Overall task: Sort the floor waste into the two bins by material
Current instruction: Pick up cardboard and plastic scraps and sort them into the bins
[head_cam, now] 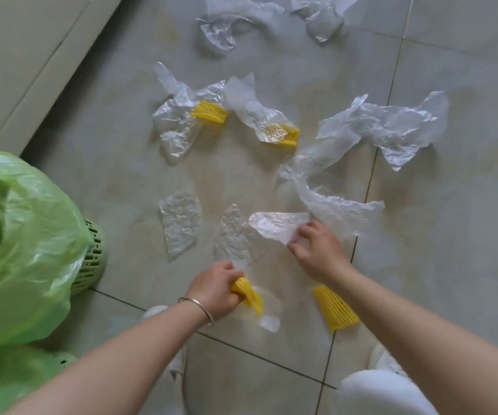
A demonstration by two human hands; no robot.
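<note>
Left hand (215,287): grip closed around yellow foam net (249,295).
Right hand (316,250): grip pinching clear film (274,226).
Risk: film clinging to foam could land both in green-lined bin (32,235).

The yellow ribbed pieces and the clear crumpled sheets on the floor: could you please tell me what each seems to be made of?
Yellow pieces, such as the one near the right forearm: probably foam netting, matte, with parallel raised ribs; it could be another soft plastic. The left hand grips one, which bends softly. Clear sheets, such as the big one on the right: thin plastic film, translucent, glossy, sharply creased. The right hand pinches one.
</note>
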